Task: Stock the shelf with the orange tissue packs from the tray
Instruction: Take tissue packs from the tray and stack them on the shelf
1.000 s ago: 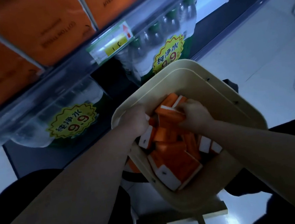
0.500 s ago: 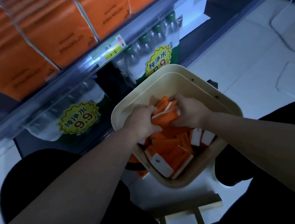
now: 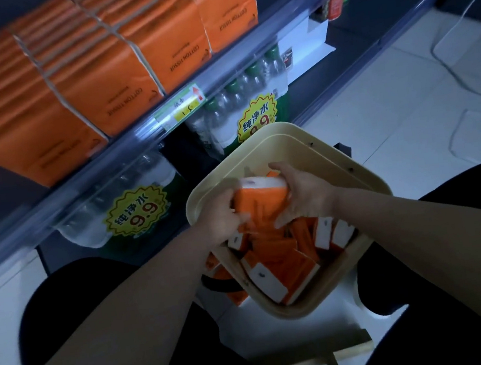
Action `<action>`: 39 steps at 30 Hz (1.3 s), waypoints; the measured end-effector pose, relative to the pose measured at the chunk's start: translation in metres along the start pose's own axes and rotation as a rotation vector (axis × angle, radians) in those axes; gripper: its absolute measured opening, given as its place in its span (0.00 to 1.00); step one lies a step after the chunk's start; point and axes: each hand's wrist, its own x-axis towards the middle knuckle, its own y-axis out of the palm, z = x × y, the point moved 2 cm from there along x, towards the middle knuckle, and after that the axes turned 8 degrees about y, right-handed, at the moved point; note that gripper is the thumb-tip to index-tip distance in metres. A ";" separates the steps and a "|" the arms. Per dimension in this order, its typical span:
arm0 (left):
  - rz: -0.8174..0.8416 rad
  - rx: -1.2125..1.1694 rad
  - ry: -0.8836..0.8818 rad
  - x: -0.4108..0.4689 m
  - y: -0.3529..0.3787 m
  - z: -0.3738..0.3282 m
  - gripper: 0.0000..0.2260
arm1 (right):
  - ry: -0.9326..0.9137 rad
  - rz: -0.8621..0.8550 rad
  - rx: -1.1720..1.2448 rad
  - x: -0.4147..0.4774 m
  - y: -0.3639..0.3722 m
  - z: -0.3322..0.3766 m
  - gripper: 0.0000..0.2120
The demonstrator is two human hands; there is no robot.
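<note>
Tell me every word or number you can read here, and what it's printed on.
"COTTON TISSUE": upside down on the big orange packs on the shelf.
"纯净水 9.9": on the left yellow sticker on the bottled water; it shows again on the right yellow sticker, partly hidden by the tray.
Price tag: handwriting too blurred to read.
Small tissue packs and red can: print too small to read.
</note>
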 end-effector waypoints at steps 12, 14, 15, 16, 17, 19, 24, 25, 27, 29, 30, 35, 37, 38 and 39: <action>-0.212 0.036 0.151 -0.015 -0.028 0.003 0.42 | -0.117 -0.128 -0.294 0.003 0.011 0.022 0.29; -0.170 0.085 0.199 -0.015 -0.027 0.003 0.35 | -0.150 -0.150 -0.390 0.003 0.013 0.027 0.29; -0.152 0.114 0.206 -0.014 -0.026 0.002 0.31 | -0.163 -0.150 -0.412 0.002 0.014 0.029 0.29; -0.137 0.141 0.199 -0.013 -0.027 0.003 0.27 | -0.161 -0.142 -0.412 0.002 0.016 0.029 0.30; -0.116 0.166 0.181 -0.013 -0.028 0.002 0.25 | -0.142 -0.128 -0.394 0.003 0.016 0.027 0.32; -0.070 0.239 0.128 -0.012 -0.032 0.005 0.22 | -0.053 -0.107 -0.380 0.008 0.016 0.016 0.40; -0.164 0.268 0.005 -0.014 -0.039 0.020 0.22 | 0.128 -0.034 -0.500 0.013 0.033 -0.033 0.23; -0.161 0.271 -0.011 -0.014 -0.037 0.022 0.22 | 0.144 -0.017 -0.496 0.012 0.038 -0.042 0.18; -0.136 0.269 -0.013 -0.013 -0.028 0.028 0.21 | 0.175 0.014 -0.512 0.012 0.050 -0.058 0.12; -0.123 0.272 -0.004 -0.011 -0.019 0.030 0.20 | 0.198 0.069 -0.539 0.013 0.062 -0.069 0.13; -0.123 0.270 -0.001 -0.010 -0.016 0.031 0.20 | 0.208 0.095 -0.544 0.014 0.067 -0.073 0.15; -0.110 0.272 -0.021 -0.003 -0.013 0.031 0.19 | 0.384 0.116 -0.590 0.025 0.092 -0.087 0.24; -0.118 0.255 -0.032 0.002 -0.014 0.030 0.19 | 0.431 0.148 -0.623 0.028 0.098 -0.088 0.26; -0.125 0.244 -0.032 0.003 -0.014 0.029 0.19 | 0.438 0.168 -0.629 0.030 0.101 -0.089 0.28; -0.133 0.236 -0.023 0.005 -0.015 0.027 0.19 | 0.459 0.193 -0.621 0.031 0.104 -0.090 0.29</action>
